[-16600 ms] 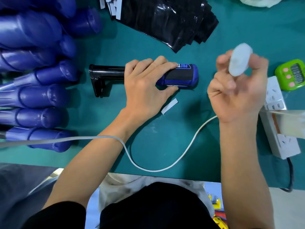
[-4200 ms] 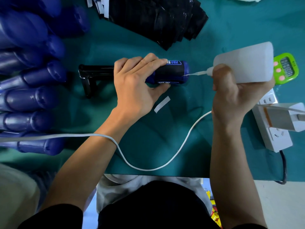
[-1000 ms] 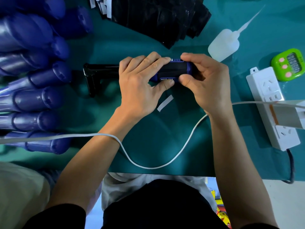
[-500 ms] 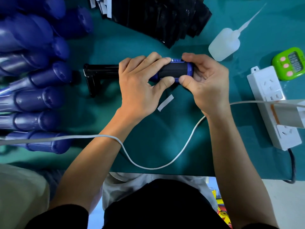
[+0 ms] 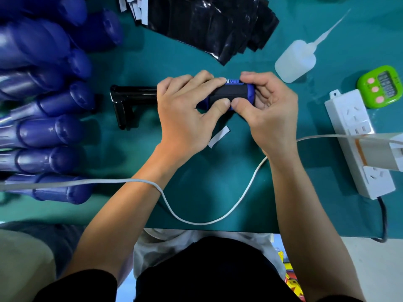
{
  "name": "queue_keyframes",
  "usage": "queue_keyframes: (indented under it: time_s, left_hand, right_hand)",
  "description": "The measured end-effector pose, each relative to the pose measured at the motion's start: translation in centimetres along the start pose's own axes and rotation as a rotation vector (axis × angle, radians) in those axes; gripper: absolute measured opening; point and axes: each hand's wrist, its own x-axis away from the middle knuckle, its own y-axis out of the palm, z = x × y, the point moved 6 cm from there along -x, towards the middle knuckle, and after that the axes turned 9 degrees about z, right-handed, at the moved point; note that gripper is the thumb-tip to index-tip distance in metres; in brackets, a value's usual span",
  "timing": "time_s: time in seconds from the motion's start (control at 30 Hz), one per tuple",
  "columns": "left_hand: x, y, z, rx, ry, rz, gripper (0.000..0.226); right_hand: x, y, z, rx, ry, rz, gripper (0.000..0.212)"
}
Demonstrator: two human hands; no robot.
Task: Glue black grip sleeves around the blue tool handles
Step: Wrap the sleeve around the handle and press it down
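The blue tool handle (image 5: 250,94), wrapped in its black grip sleeve (image 5: 229,94), lies on the teal table (image 5: 207,188), long axis nine-to-three o'clock, butt toward three; the left hand (image 5: 185,112) grips its nine side; the right hand (image 5: 270,114) pinches the butt.

Most of the blue handle (image 5: 249,94) is hidden. The left hand (image 5: 185,114) covers its left part and the right hand (image 5: 270,114) wraps its right end, so only a short piece with the black sleeve (image 5: 229,94) shows between them. The white print (image 5: 233,81) is half under the fingers and cannot be read. The black stand (image 5: 130,97) disappears under the left hand. The pile of blue handles (image 5: 43,131) is cut by the left edge, the stack of black sleeves (image 5: 207,25) by the top edge, and the white plug (image 5: 383,151) by the right edge. The digits of the timer (image 5: 381,89) are too small to read.
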Motion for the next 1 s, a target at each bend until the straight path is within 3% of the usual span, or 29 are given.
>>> queue_keyframes:
  time_s: [1.0]
  left_hand:
    - [0.42, -0.27, 0.52, 0.019, -0.104, -0.008, 0.026]
  right_hand:
    - [0.33, -0.08, 0.27, -0.135, 0.096, 0.037, 0.037]
